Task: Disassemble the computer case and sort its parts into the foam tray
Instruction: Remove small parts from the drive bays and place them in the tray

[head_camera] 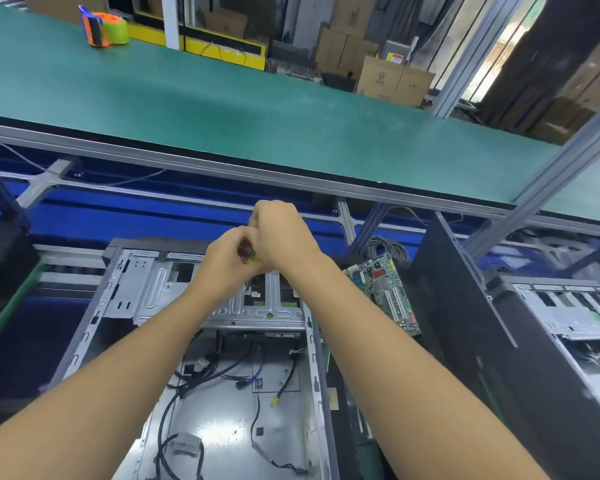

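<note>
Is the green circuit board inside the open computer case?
No, the circuit board lies outside the computer case, at its right side.

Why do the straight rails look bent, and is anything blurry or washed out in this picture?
Head view: the wide-angle lens bows the shelf rail; head view, top right, daylight is blown out; the computer case floor glints; the left hand and right hand, gripping a yellow-green item, look slightly smeared.

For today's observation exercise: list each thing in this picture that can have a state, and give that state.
computer case: open, panel off, lying flat.
cables: loose inside the case.
circuit board: out, beside the case.
left hand: fingers curled round small yellow-green item.
right hand: gripping the same item.
</note>
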A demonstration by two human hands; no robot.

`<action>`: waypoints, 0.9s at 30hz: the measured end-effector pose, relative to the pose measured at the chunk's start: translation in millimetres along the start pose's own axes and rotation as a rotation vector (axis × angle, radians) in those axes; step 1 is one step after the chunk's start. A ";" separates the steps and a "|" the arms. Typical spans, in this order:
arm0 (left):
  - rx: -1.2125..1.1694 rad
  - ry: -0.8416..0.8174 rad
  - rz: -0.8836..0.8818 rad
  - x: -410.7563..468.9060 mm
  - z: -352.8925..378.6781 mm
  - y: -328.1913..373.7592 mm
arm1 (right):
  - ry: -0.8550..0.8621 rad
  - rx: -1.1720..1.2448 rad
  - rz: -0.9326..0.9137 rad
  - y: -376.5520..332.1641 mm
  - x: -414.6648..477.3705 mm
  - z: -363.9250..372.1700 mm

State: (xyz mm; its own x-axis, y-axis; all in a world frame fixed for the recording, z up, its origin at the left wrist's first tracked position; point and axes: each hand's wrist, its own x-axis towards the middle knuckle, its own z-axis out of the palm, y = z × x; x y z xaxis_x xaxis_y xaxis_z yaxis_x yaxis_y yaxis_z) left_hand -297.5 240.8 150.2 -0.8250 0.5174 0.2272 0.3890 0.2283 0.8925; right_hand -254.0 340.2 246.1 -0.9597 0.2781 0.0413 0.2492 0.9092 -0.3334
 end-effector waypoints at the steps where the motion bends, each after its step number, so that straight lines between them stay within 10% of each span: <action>1: 0.001 -0.036 0.002 1.8 -3.2 -1.8 | -0.023 0.021 -0.040 2.1 -0.9 -2.4; 7: -0.039 -0.161 0.006 1.1 -11.4 -11.3 | -0.247 0.251 -0.132 9.2 -0.5 -13.4; 16: 0.056 -0.157 -0.053 8.2 1.5 1.5 | 0.013 -0.150 0.006 10.5 6.6 -6.2; 27: 0.111 -0.148 -0.020 11.7 -22.0 -3.4 | -0.266 -0.009 -0.074 4.6 8.3 -18.5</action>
State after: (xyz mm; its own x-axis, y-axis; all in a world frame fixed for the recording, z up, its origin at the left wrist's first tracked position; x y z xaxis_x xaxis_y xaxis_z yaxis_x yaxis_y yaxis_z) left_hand -317.5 227.9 158.4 -0.7670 0.6257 0.1424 0.4226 0.3255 0.8459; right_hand -258.5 352.4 262.3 -0.9756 0.1209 -0.1835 0.1771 0.9270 -0.3305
